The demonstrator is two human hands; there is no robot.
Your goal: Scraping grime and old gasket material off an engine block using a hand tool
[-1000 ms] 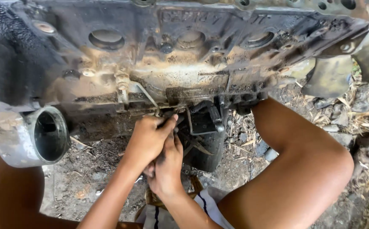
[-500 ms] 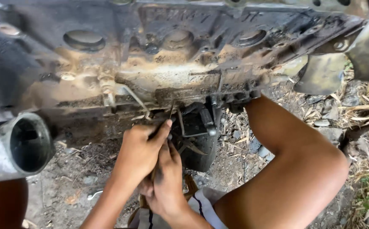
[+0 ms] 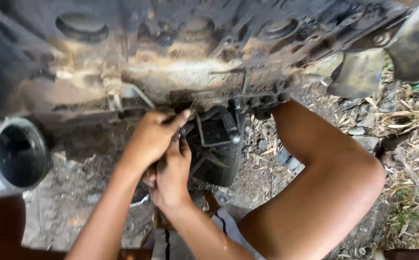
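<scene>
Both hands at lower edge of grimy grey cast-metal engine block (image 3: 209, 62): left hand (image 3: 152, 137) curled shut on small hidden part, right hand (image 3: 172, 174) cupped beneath, contents unclear. Dark rectangular metal bracket (image 3: 215, 132) just right. Judged mid-loosening; next move needs firm twisting grip.

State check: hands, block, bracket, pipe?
left hand: closed, fingertips pressed at the block's lower edge
right hand: closed just under the left, touching it
engine block: grimy, raised over gravel
black bracket: hangs below the block
metal pipe: open end faces camera
</scene>
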